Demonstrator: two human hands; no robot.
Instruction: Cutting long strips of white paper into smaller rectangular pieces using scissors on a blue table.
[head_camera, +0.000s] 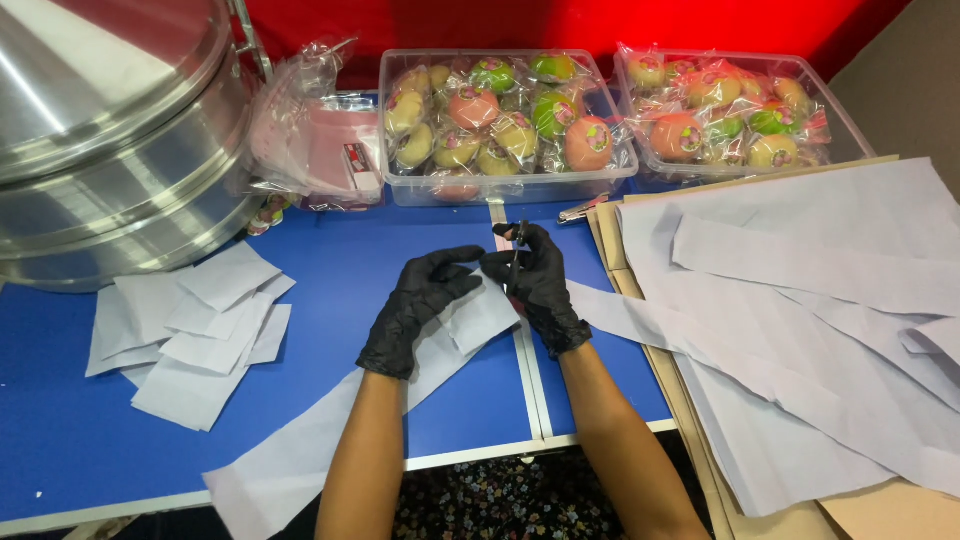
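Both hands wear black gloves and work at the middle of a blue tabletop (340, 270). The left hand (420, 300) curls its fingers and thumb over the upper end of a long white paper strip (300, 455), pinching the paper near its top edge. The strip runs from the hands diagonally down to the table's near edge at the lower left. The right hand (535, 280) is closed around a small pair of dark scissors (514, 250), blades pointing up and meeting the paper between the 2 hands.

To the left lies a loose pile of cut white paper squares (195, 325), just below a large shiny metal steamer pot (110, 140). At the back stand 2 clear plastic tubs of wrapped round sweets in green, yellow and pink, 1 directly beyond the hands (505, 185) and 1 further right (735, 165). A crumpled clear plastic bag (305, 130) sits between the pot and the nearer tub. On the right, large white paper sheets (800, 310) overlap on brown cardboard (880, 510).
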